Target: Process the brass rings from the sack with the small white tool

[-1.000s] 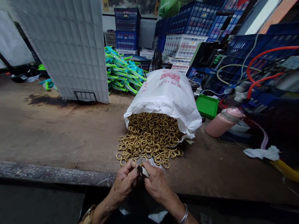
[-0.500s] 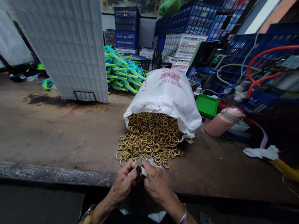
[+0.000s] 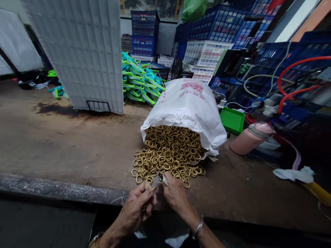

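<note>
- A pale quilted panel stands toward the left of the worktop, behind a dark stain.
- A teal and green bundle lies near the back edge, between the panel and the sack.
- The left hand, over the middle of the front edge, pinches a small brass-coloured piece, probably a ring; the fingers hide most of it.
- Loose rings spill from the sack toward the front edge, and many more fill its mouth.
- The white sack lies on its side, mouth facing the front edge.
- The right hand, apart from the left but near it, is closed around a small tool with a pale handle and dark tip, close to the rings.
- A green tray and a pink bottle sit right of the sack.
- Progress, as I judge it: one piece is in hand and a large pile remains; how many are finished, I cannot tell.
</note>
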`<state>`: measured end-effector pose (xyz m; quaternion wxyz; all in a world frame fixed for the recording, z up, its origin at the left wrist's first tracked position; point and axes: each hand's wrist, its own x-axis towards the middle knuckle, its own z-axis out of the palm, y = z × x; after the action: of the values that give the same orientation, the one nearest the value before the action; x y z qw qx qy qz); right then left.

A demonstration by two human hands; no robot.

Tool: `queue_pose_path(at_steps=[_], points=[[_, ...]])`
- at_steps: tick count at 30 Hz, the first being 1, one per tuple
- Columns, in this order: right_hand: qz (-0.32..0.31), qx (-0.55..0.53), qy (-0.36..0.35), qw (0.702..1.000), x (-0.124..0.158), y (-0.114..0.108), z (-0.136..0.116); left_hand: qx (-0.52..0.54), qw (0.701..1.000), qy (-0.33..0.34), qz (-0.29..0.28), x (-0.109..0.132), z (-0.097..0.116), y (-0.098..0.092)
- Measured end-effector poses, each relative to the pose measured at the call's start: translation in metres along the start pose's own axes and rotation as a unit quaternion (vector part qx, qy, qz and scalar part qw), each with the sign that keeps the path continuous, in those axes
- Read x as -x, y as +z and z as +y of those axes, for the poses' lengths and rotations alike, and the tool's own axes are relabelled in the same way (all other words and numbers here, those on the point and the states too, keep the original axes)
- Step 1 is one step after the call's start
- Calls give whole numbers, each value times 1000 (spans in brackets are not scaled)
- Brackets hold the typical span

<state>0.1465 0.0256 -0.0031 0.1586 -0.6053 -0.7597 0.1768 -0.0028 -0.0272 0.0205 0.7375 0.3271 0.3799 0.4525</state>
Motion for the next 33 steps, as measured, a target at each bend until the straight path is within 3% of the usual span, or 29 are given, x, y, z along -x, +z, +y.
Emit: queue_pose_path(at_steps=[5, 15, 19, 29, 33], points=[[37, -41, 4, 998, -16, 13, -12, 28, 999, 5, 32, -5, 3, -10], [38, 63, 41, 996, -28, 19, -24, 171, 984, -27, 46, -11, -2, -31], [37, 69, 40, 996, -29, 20, -22, 215, 973, -42, 78, -16, -5, -37], [64, 145, -24, 987, -23, 43, -1, 182, 976, -55, 102, -27, -4, -34], [50, 108, -34, 992, -21, 32, 3, 117, 988, -22, 98, -30, -10, -33]])
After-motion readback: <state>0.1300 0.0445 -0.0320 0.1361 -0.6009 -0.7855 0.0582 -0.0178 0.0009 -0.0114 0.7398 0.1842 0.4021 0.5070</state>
